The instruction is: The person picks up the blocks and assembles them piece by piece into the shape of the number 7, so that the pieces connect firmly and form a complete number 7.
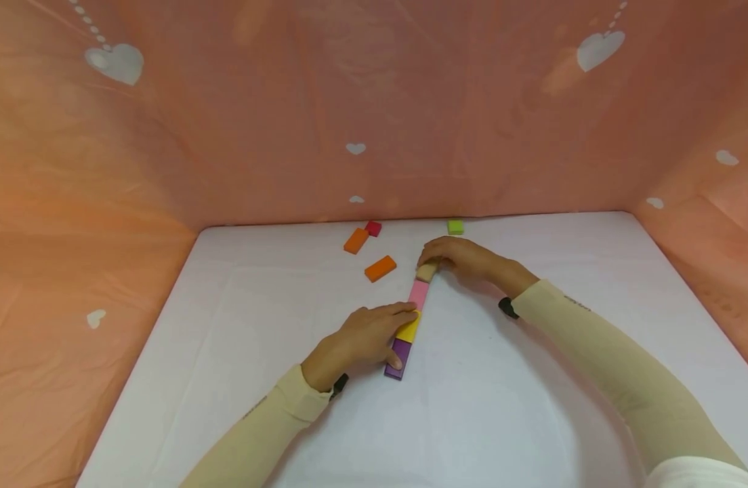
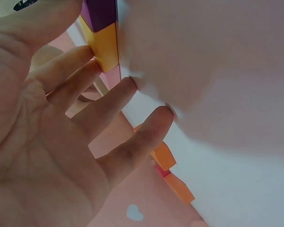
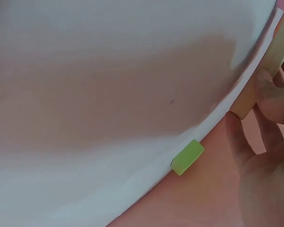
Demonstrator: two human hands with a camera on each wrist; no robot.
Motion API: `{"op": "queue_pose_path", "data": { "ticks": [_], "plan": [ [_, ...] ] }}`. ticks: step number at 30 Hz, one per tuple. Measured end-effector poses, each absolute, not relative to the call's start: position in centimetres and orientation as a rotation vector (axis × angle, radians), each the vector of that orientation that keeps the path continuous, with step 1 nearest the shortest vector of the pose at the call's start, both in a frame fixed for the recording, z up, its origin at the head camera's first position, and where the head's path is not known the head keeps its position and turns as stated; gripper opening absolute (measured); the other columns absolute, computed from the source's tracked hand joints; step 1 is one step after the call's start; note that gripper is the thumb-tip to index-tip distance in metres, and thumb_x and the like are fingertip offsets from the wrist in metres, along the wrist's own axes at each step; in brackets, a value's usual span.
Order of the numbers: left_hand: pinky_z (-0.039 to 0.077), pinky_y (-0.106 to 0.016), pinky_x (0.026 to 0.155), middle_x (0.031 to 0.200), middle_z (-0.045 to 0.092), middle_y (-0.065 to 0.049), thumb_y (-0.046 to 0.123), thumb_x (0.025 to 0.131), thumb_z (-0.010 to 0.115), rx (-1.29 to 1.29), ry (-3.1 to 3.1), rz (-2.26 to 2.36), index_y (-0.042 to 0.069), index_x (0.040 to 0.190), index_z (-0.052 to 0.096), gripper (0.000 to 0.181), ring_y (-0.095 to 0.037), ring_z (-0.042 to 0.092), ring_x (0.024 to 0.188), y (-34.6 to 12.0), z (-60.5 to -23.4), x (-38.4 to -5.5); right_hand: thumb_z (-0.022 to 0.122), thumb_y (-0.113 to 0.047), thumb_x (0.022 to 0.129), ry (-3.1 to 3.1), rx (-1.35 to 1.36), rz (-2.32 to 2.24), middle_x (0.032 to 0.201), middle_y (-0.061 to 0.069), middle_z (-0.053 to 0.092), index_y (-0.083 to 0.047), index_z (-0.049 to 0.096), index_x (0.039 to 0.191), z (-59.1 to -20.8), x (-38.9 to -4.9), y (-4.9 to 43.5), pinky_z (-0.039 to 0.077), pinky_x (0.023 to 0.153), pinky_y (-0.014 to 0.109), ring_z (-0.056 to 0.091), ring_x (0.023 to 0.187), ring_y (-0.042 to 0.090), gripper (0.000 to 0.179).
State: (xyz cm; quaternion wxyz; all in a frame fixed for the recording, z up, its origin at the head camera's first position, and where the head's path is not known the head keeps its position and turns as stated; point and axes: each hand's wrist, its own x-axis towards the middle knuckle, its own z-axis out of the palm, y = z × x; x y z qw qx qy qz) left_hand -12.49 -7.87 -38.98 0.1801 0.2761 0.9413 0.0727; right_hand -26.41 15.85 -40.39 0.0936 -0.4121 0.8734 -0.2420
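A row of rectangular blocks runs slantwise over the white table: a purple block (image 1: pixel 400 359) nearest, then a yellow block (image 1: pixel 408 329), a pink block (image 1: pixel 419 294) and a plain wooden block (image 1: pixel 427 272) at the far end. My left hand (image 1: pixel 369 333) lies over the near part of the row. Its thumb rests on the purple block, and outstretched fingers touch the yellow one. At the far end my right hand (image 1: pixel 462 257) grips the wooden block (image 3: pixel 273 54) between thumb and fingers, which the right wrist view shows along its side and end.
Two orange blocks (image 1: pixel 381 269) lie left of the row's far end, one touching a small red block (image 1: pixel 373 228). A small green block (image 1: pixel 456 227) sits beyond my right hand by the back edge. Peach cloth (image 1: pixel 410 122) with hearts walls the back and sides.
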Motion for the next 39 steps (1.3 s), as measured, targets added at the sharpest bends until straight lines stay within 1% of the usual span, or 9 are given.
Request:
{"op": "queue_pose_path", "data": {
  "ticks": [10, 13, 16, 20, 23, 27, 33, 39],
  "plan": [
    [0.048, -0.045, 0.104, 0.162, 0.035, 0.006, 0.041, 0.076, 0.083, 0.794, 2.654, 0.213, 0.02, 0.153, 0.04, 0.091, -0.015, 0.041, 0.145, -7.6, -39.0, -12.2, 0.053, 0.003, 0.099, 2.55, -1.23, -0.693, 0.133, 0.005, 0.063, -0.018, 0.071, 0.118, -40.5, -26.5, 16.0, 0.04, 0.114, 0.05, 0.054, 0.13, 0.029, 0.034],
    [0.047, -0.047, 0.105, 0.162, 0.035, 0.006, 0.042, 0.075, 0.083, 0.791, 2.655, 0.217, 0.02, 0.153, 0.041, 0.091, -0.015, 0.041, 0.145, -7.6, -39.1, -12.2, 0.052, 0.003, 0.1, 2.526, -1.206, -0.717, 0.132, 0.003, 0.063, -0.02, 0.071, 0.117, -40.7, -26.5, 16.0, 0.04, 0.114, 0.049, 0.054, 0.129, 0.027, 0.035],
    [0.046, -0.049, 0.106, 0.162, 0.035, 0.006, 0.042, 0.075, 0.084, 0.794, 2.653, 0.219, 0.021, 0.153, 0.041, 0.091, -0.015, 0.043, 0.144, -7.7, -39.3, -12.2, 0.05, 0.001, 0.101, 2.494, -1.2, -0.744, 0.129, -0.001, 0.063, -0.022, 0.071, 0.117, -41.2, -26.6, 15.9, 0.041, 0.113, 0.047, 0.055, 0.125, 0.023, 0.035],
    [0.048, -0.047, 0.103, 0.162, 0.035, 0.006, 0.043, 0.075, 0.084, 0.805, 2.653, 0.216, 0.021, 0.152, 0.042, 0.091, -0.016, 0.047, 0.141, -7.7, -39.3, -12.2, 0.051, -0.002, 0.102, 2.485, -1.216, -0.746, 0.125, -0.005, 0.063, -0.022, 0.071, 0.116, -41.5, -26.7, 15.7, 0.043, 0.112, 0.043, 0.055, 0.121, 0.019, 0.033],
    [0.049, -0.044, 0.101, 0.162, 0.035, 0.006, 0.043, 0.075, 0.084, 0.806, 2.656, 0.215, 0.021, 0.153, 0.042, 0.091, -0.016, 0.048, 0.14, -7.8, -39.3, -12.2, 0.052, -0.003, 0.101, 2.504, -1.23, -0.725, 0.127, -0.004, 0.063, -0.022, 0.071, 0.117, -41.6, -26.7, 15.6, 0.042, 0.113, 0.043, 0.055, 0.123, 0.019, 0.031],
    [0.049, -0.044, 0.101, 0.162, 0.035, 0.006, 0.044, 0.076, 0.083, 0.803, 2.66, 0.212, 0.021, 0.153, 0.042, 0.09, -0.015, 0.046, 0.142, -7.8, -39.4, -12.2, 0.054, -0.003, 0.1, 2.518, -1.242, -0.698, 0.13, -0.001, 0.062, -0.021, 0.071, 0.118, -41.6, -26.6, 15.5, 0.042, 0.114, 0.044, 0.054, 0.126, 0.022, 0.03],
    [0.046, -0.048, 0.104, 0.162, 0.034, 0.006, 0.045, 0.078, 0.08, 0.792, 2.661, 0.2, 0.022, 0.154, 0.04, 0.089, -0.016, 0.043, 0.144, -7.8, -39.3, -12.1, 0.057, -0.005, 0.099, 2.529, -1.246, -0.694, 0.133, 0.001, 0.062, -0.02, 0.071, 0.118, -41.6, -26.6, 15.5, 0.04, 0.115, 0.046, 0.053, 0.131, 0.025, 0.029],
    [0.044, -0.051, 0.105, 0.164, 0.03, 0.008, 0.044, 0.079, 0.08, 0.825, 2.634, 0.172, 0.022, 0.155, 0.035, 0.091, -0.015, 0.04, 0.146, -8.2, -39.1, -12.2, 0.055, -0.005, 0.1, 2.531, -1.233, -0.696, 0.137, 0.002, 0.06, -0.02, 0.071, 0.119, -41.5, -26.4, 15.4, 0.037, 0.117, 0.046, 0.05, 0.135, 0.026, 0.029]
  ]
}}
